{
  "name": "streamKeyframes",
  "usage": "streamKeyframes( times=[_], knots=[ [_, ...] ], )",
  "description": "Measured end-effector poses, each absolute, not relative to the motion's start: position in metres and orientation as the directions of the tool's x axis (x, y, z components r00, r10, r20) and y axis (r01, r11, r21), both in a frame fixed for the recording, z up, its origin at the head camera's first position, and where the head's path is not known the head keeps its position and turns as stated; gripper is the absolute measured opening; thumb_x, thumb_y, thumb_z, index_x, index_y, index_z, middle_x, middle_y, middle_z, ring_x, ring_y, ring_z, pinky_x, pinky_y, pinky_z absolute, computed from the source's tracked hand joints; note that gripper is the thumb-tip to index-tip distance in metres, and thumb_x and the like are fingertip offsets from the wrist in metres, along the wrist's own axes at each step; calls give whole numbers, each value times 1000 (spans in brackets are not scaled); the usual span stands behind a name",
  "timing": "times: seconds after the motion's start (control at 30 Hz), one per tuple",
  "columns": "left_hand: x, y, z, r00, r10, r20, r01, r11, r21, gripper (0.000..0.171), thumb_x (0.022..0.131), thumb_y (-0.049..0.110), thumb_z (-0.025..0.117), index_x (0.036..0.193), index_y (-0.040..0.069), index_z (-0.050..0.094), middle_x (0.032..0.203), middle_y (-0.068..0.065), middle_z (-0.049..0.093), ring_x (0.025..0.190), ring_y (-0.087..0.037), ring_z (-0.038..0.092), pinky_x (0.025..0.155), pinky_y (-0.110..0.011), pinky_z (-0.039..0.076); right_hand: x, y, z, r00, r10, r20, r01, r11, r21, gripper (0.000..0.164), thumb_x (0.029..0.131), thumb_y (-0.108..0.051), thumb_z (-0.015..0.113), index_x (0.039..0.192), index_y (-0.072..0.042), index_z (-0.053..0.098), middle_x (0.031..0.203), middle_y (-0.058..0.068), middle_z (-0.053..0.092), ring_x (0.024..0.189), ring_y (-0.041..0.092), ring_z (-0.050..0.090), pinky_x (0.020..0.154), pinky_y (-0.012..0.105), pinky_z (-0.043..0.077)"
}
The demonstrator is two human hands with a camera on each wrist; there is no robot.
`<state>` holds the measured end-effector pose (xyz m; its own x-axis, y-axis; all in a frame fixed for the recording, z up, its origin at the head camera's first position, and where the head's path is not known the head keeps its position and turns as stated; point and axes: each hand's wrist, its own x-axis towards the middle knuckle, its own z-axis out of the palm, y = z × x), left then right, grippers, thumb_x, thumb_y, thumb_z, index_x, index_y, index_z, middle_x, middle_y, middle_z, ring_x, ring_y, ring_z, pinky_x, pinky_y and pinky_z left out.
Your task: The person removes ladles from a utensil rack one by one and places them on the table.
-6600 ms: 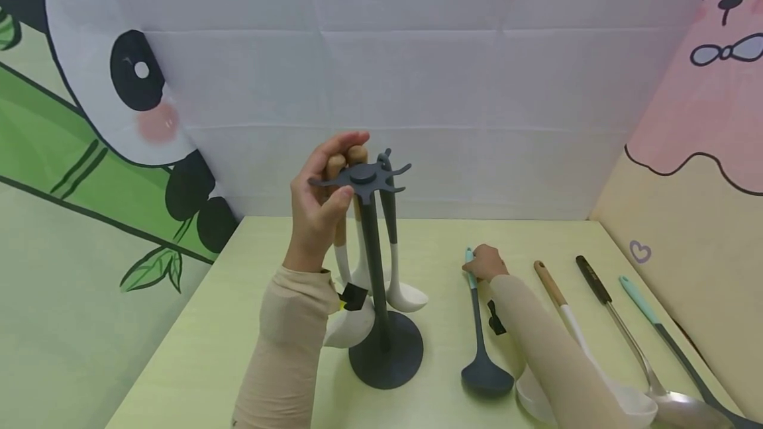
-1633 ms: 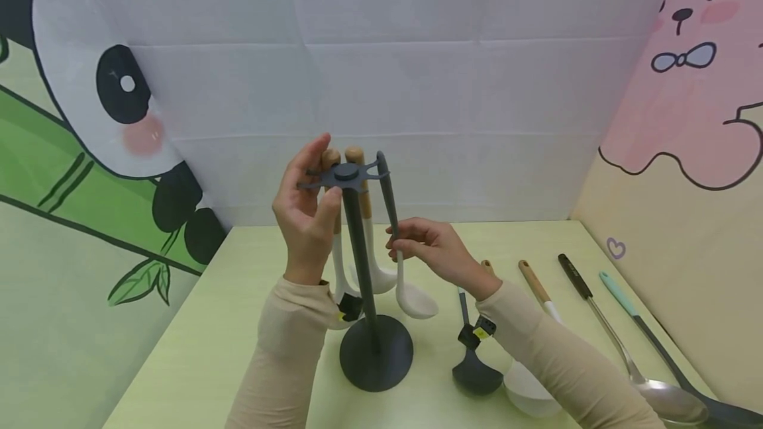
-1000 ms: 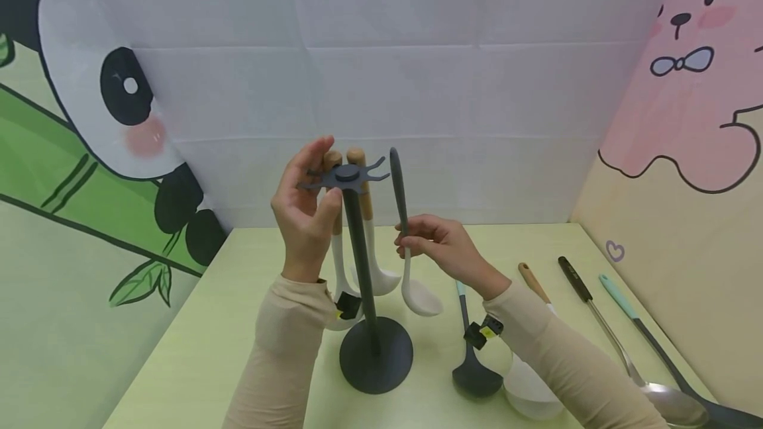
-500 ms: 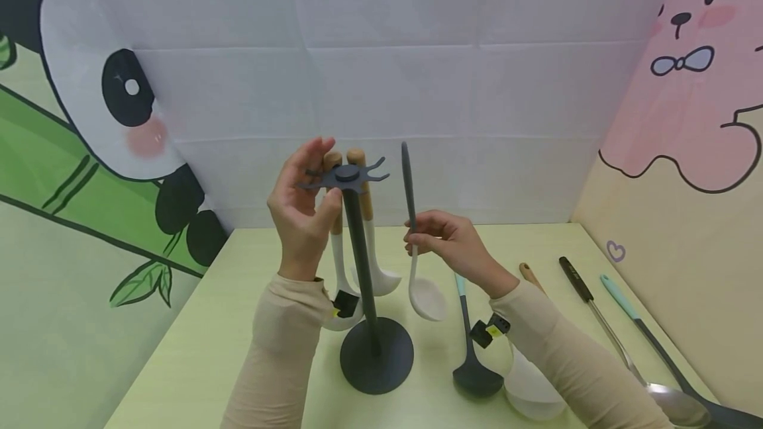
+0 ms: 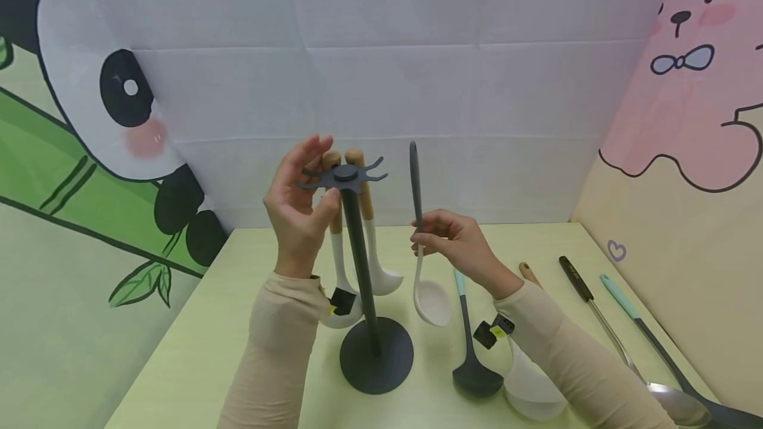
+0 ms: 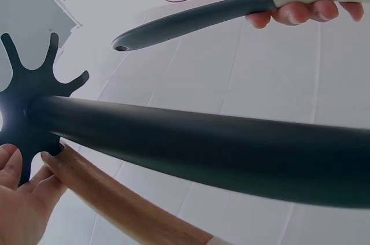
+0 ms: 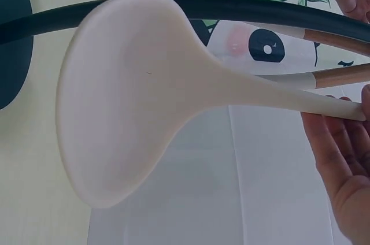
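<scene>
A dark grey utensil rack (image 5: 357, 250) stands upright on its round base. My left hand (image 5: 301, 217) holds the rack's hooked top at its left side, thumb in front and fingers behind. Two white utensils with wooden handles (image 5: 367, 204) hang at the back of the rack. My right hand (image 5: 456, 237) pinches a white ladle (image 5: 433, 303) where its grey handle meets the white neck. The ladle hangs upright, bowl down, right of the rack and apart from it. In the left wrist view the handle's end, with a hole (image 6: 120, 48), points towards the hooks.
On the table (image 5: 197, 343), right of the rack, lie a dark ladle with a turquoise handle (image 5: 477, 376), a white utensil (image 5: 530, 389) partly under the right sleeve, a metal spoon with a black handle (image 5: 620, 349) and another dark turquoise-handled utensil (image 5: 661, 349). Walls enclose the back and sides.
My right hand was earlier at the turquoise-handled ladle on the table. It then gripped the white ladle on the rack, took it off its hook and moved it right. My left hand stays on the rack.
</scene>
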<state>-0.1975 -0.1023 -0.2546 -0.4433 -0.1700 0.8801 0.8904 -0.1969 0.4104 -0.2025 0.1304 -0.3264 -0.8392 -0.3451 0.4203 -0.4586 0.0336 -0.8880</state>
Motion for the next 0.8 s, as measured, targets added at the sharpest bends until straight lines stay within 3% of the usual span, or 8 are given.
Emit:
streamKeyframes(
  times=[0.17,0.37,0.57,0.8],
  knots=[
    [-199,-104,-254,-441,-162,883,887,-226,402,59,71,13,66,126,-9,60,117,-13,69,102,-24,66,88,-29,51,-202,132,-328,-843,-341,417,-455,35,-890,20,92,5,65,111,9,65,95,19,70,82,18,72,74,38,59],
    [-201,-107,-254,-454,-153,878,871,-283,402,56,70,9,63,124,-5,63,116,-12,69,106,-26,66,91,-30,50,-203,135,-330,-850,-336,406,-443,37,-896,20,92,3,65,111,8,64,99,28,67,82,16,71,74,37,59],
    [-202,-109,-254,-466,-135,875,852,-336,402,55,70,7,61,124,-2,64,115,-13,69,107,-27,65,94,-32,49,-204,136,-333,-863,-324,387,-422,40,-906,19,91,2,67,109,8,64,95,17,70,81,16,71,73,37,59],
    [-205,-111,-252,-436,-114,893,842,-403,359,52,72,7,62,124,-2,64,115,-15,69,104,-28,66,95,-35,48,-204,138,-333,-880,-307,363,-399,61,-915,18,91,1,67,107,7,64,94,14,70,80,15,71,72,37,59]
  ],
)
